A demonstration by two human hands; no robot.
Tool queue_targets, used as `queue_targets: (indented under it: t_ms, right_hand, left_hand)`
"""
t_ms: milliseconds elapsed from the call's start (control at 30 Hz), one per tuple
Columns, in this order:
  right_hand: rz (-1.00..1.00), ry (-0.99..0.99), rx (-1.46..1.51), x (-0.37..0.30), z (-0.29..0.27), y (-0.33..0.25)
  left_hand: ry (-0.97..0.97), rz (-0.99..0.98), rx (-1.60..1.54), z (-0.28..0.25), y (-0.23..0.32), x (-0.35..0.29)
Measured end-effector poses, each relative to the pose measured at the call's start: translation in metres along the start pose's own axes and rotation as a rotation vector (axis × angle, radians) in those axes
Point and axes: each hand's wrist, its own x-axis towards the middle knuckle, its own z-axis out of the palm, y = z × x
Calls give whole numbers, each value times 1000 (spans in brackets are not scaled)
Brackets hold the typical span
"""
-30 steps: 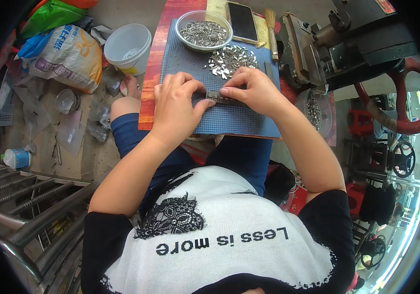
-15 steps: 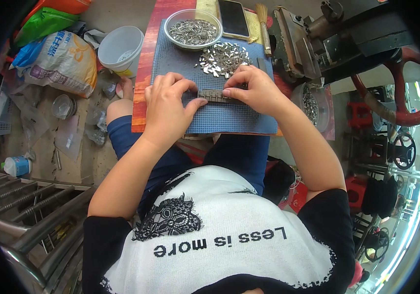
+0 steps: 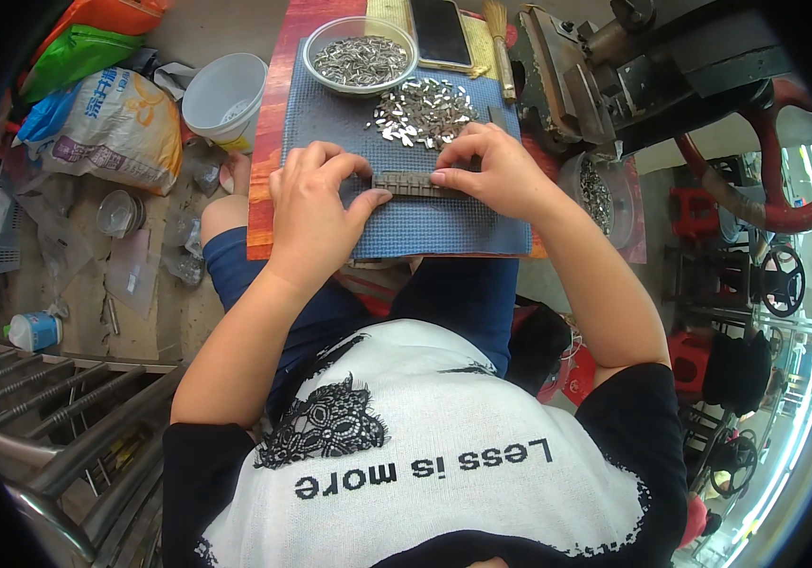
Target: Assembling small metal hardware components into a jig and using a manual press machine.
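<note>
The strip (image 3: pixel 409 183) of small metal links lies flat on the blue mat (image 3: pixel 444 232), across its middle, and I hold it at both ends. My left hand (image 3: pixel 316 213) pinches its left end, thumb tip against the strip and the fingers curled over the top. My right hand (image 3: pixel 491 170) grasps the right end, fingertips pressed onto the strip from the far side. Both grips are clenched on the strip; it stays on the mat, not lifted.

Just beyond the strip, a loose heap of shiny metal pieces (image 3: pixel 422 112) is spread on the mat. Farther still stands a round bowl (image 3: pixel 360 59) full of the same kind of pieces. To the right of the bowl lie a dark phone (image 3: pixel 440 30) and a small brush (image 3: pixel 501 47).

The mat rests on a reddish board (image 3: pixel 269 151) across my lap. Right of the board stands a dark metal press (image 3: pixel 614 76) with a red handwheel (image 3: pixel 785 170). On the floor to the left are a white bucket (image 3: pixel 226 95) and a printed sack (image 3: pixel 113 128).
</note>
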Motion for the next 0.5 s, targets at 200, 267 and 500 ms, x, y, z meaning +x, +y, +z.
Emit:
queue_targets:
  t_ms: [200,267,500]
  right_hand:
    - [169,-131,160,0,-15,1]
    - [175,-155,179,0,-20,0]
    - [198,-194,219,3,-18,9]
  left_hand:
    - [-1,-6,3,0,-1,0]
    - [-8,-5,8,1,1,0]
    - [20,328,-27,13,31,1]
